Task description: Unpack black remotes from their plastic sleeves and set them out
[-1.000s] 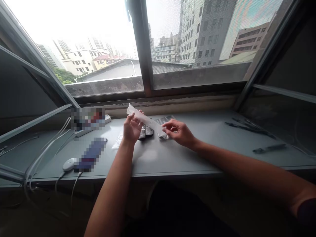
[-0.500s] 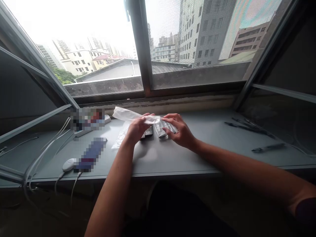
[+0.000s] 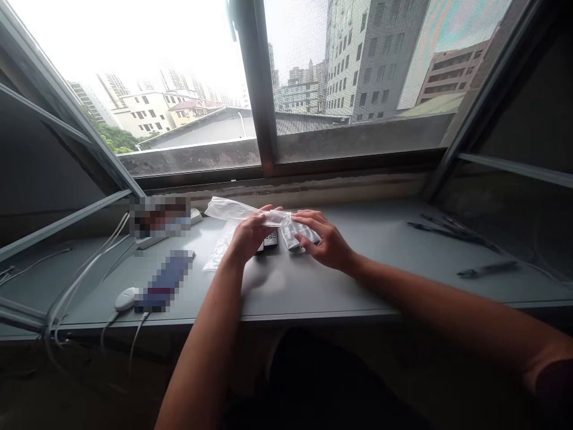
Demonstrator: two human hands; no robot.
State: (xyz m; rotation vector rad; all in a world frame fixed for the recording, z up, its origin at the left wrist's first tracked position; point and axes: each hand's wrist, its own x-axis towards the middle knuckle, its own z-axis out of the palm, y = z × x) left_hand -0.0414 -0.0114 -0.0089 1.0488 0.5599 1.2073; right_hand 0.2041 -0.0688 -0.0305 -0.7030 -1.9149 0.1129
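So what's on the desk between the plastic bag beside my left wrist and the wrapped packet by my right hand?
In the head view, black remotes lie there, partly hidden by your left hand.

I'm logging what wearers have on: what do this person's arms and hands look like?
The left hand and right hand are ungloved, and no watch or bracelet shows on either wrist. The left forearm and right forearm are bare. A dark sleeve shows near the right elbow, at the picture's edge; none is in view on the left.
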